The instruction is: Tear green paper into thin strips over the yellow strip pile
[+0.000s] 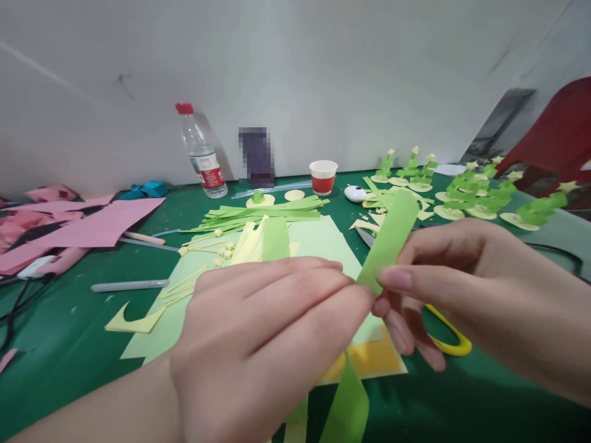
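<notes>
A wide green paper strip (390, 237) runs up and to the right between my hands. My right hand (429, 277) pinches it between thumb and fingers. My left hand (277, 332), back toward the camera, is closed around its lower part; green strip ends stick out above and below that hand. Beneath my hands lie pale green sheets (318, 237) with a yellow-orange piece (376, 358) near the front. The yellow handle (455, 347) of scissors shows under my right hand, and a blade tip (364, 236) points out beyond it.
Green strips (272, 212) lie behind the sheets. Along the wall stand a bottle (205, 163), a blurred dark object (257, 157) and a paper cup (322, 178). Small paper trees (484, 191) fill the back right. Pink paper (101, 224) and a white pen (129, 286) are left.
</notes>
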`<state>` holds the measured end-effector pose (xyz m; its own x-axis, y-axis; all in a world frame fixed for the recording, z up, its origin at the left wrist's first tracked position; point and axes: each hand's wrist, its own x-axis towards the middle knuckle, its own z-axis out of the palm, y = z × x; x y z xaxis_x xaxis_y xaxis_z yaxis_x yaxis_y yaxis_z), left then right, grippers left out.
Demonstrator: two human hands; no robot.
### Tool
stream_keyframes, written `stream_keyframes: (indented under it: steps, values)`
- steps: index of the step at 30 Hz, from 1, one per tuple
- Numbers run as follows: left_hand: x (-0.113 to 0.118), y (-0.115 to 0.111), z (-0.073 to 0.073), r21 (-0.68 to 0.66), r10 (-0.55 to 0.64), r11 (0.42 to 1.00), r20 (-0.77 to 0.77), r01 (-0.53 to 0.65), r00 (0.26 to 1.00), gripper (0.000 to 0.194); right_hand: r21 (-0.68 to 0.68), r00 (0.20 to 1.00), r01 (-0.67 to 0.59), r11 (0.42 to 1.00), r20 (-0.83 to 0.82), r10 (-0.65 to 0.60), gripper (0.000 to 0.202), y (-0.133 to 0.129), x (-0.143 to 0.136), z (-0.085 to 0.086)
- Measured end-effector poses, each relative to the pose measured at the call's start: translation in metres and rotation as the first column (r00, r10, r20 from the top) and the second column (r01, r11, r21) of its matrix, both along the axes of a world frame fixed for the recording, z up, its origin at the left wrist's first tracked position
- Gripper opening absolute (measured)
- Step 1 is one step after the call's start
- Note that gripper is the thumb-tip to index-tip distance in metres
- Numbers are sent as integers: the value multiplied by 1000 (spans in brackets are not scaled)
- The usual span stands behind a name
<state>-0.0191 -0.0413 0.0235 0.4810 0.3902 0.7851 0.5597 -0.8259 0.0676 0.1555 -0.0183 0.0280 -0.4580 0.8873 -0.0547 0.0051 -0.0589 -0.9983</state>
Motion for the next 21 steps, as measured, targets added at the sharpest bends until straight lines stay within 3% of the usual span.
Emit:
stream_keyframes:
  steps: [6,11,18,21]
  values:
    - [0,-1,1,-51,-18,999,-5,17,1000,21,-144,996,68,987,73,-58,22,-9,-1,11]
    - [-9,4,0,-93,-70,994,-97,61,993,29,-116,1000,6,993,-1,-6,18,-4,0,4]
    - [-11,7,-3,-104,-102,991,-145,87,984,24,-108,1000,-1,994,-8,0,17,-4,0,-1]
    - [-7,9,-4,-187,-110,979,-181,75,977,18,-102,1000,7,995,-1,-8,18,-4,0,0]
